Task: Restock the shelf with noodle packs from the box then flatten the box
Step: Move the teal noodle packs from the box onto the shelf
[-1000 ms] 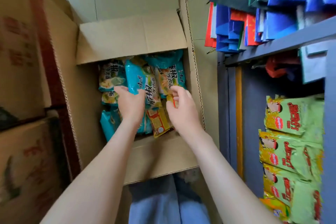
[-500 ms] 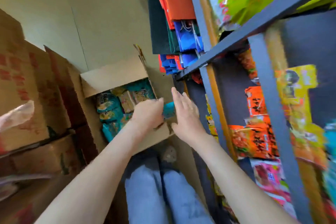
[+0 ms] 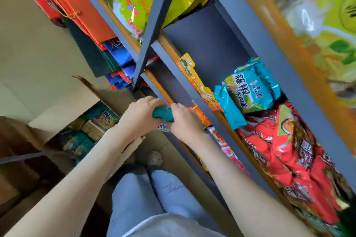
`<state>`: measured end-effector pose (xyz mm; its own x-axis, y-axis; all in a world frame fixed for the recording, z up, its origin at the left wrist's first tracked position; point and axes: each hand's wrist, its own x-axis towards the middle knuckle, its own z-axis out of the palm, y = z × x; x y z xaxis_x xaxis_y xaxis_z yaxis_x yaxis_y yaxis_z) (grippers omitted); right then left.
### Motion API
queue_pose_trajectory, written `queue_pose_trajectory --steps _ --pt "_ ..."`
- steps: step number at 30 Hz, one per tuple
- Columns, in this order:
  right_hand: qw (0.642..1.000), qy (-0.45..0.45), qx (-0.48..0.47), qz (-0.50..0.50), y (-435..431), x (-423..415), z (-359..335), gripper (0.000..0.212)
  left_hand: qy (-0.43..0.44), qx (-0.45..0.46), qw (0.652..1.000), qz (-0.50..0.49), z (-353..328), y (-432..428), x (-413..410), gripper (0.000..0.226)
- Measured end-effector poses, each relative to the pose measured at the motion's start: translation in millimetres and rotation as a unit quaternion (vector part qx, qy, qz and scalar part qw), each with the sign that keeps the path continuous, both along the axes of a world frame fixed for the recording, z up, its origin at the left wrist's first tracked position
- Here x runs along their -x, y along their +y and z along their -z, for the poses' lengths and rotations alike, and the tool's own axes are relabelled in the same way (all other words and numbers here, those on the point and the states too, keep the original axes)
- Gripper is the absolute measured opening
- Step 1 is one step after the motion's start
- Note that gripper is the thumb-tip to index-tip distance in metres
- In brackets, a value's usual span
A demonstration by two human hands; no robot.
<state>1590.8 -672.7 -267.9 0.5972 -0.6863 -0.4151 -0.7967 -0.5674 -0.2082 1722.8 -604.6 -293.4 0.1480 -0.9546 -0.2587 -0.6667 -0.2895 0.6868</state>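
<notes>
A teal noodle pack (image 3: 163, 115) is pressed between my left hand (image 3: 139, 117) and my right hand (image 3: 185, 121), just in front of the grey shelf (image 3: 200, 106); most of the pack is hidden by my fingers. On the shelf lie two matching teal packs (image 3: 248, 90) on top of red packs (image 3: 292, 152). The open cardboard box (image 3: 127, 152) sits on the floor at lower left, with several teal packs (image 3: 90, 127) still inside it.
Orange and blue paper bags (image 3: 81, 11) hang at the shelf's far end. Green and yellow snack bags (image 3: 140, 4) fill the upper shelf. More brown cartons (image 3: 19, 159) stand at the left. My legs in light blue trousers (image 3: 154, 198) are below, with the beige floor (image 3: 28, 54) beyond.
Both hands lifted a teal pack out of the box and carried it right to the shelf front. The view swung from the box toward the shelf.
</notes>
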Motion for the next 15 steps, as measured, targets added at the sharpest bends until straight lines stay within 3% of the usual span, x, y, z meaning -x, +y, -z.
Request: queue_pose_trajectory --steps 3,6,11,15 --pt "0.997 -0.006 0.012 0.076 -4 17 -13 0.033 0.046 0.014 0.993 -0.112 -6 -8 13 0.076" --pt "0.991 -0.013 0.039 0.124 -6 33 -23 0.037 0.055 0.005 0.983 -0.176 -8 -13 27 0.081" --pt "0.984 -0.006 0.097 0.151 -7 52 -33 0.034 0.042 -0.098 0.987 -0.119 -21 -24 43 0.051" --pt "0.972 -0.042 0.077 0.216 -13 63 -51 0.032 0.065 -0.095 0.989 -0.094 -36 -40 57 0.046"
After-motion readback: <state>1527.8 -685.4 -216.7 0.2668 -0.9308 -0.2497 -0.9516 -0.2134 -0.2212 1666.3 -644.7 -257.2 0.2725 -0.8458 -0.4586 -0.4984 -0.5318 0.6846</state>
